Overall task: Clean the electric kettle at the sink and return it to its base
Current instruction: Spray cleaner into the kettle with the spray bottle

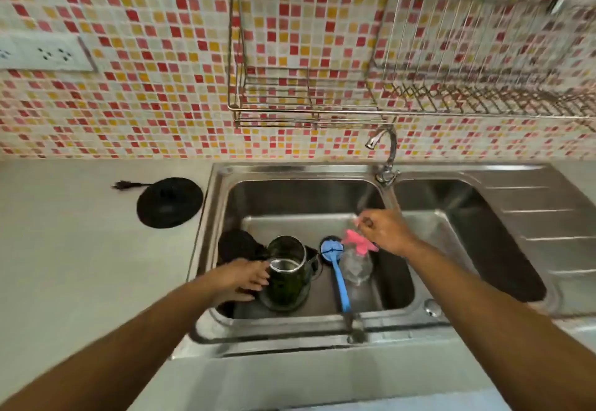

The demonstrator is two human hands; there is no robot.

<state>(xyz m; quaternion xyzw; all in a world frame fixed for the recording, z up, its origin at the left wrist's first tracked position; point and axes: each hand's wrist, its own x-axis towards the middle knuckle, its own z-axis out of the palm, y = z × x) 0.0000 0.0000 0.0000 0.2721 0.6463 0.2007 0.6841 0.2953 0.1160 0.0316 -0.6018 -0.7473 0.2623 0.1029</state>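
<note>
Centre: kettle [287,278] in sink [290,185], left hand [245,278] gripping its rim; right hand [387,230] over pink-topped bottle [356,265], grip cannot be told.

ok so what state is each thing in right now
kettle: upright in sink, lid open, left hand gripping it
spray bottle: upright, right hand pinching its pink top
brush: lying in sink
base: on counter, unplugged
</note>
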